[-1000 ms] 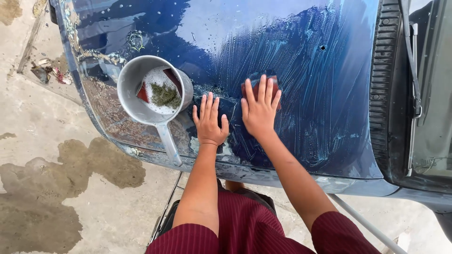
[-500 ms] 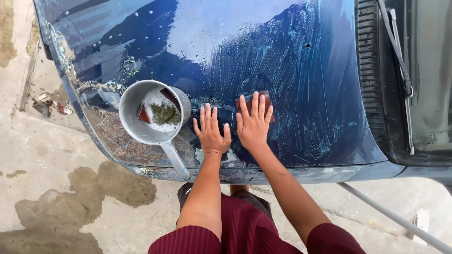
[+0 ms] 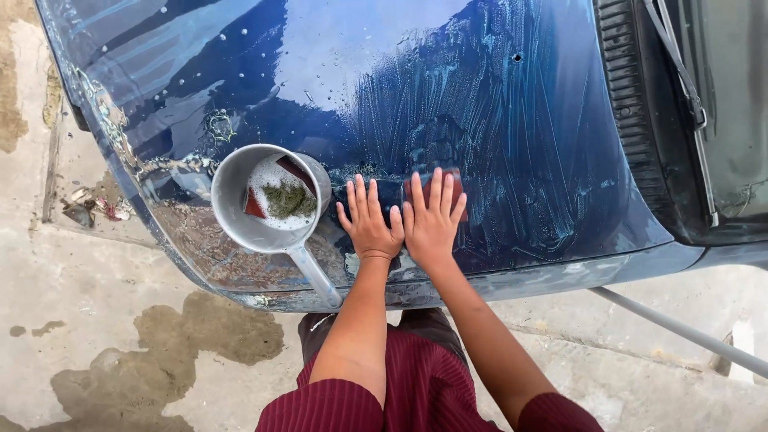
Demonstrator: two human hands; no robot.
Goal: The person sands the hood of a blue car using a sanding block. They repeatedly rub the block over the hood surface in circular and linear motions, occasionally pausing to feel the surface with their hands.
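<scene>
On the far left, one wet patch (image 3: 200, 336) darkens the concrete ground (image 3: 72, 272), and a small heap of litter (image 3: 92, 210) lies by the edge of the car; what it is made of is too small to tell.

One dented blue car hood (image 3: 512, 96) fills most of the view, streaked with soapy water and cut off at the top and left edges. One grey plastic dipper (image 3: 268, 210) sits on its lower left part, handle pointing toward the person. Inside it are foam, one green scouring pad (image 3: 288, 198) and one reddish piece (image 3: 254, 205), partly sunk, so its shape is unclear.

Two hands are at work, side by side and touching at the thumbs. The left hand (image 3: 370, 226) lies flat on the wet hood with fingers spread wide, gripping nothing. The right hand (image 3: 432, 220) is also flat and open, fingers stretched out, pressing down on one reddish sanding sheet (image 3: 458, 180). Only the sheet's edges show past the fingertips; the rest is hidden under the palm.

Below, the dark red striped sleeves (image 3: 328, 404) are cut off by the bottom edge.

To the right, one wiper (image 3: 680, 80) lies along the black cowl, and one pale rod (image 3: 680, 332) slants across the ground, its ends out of sight.
</scene>
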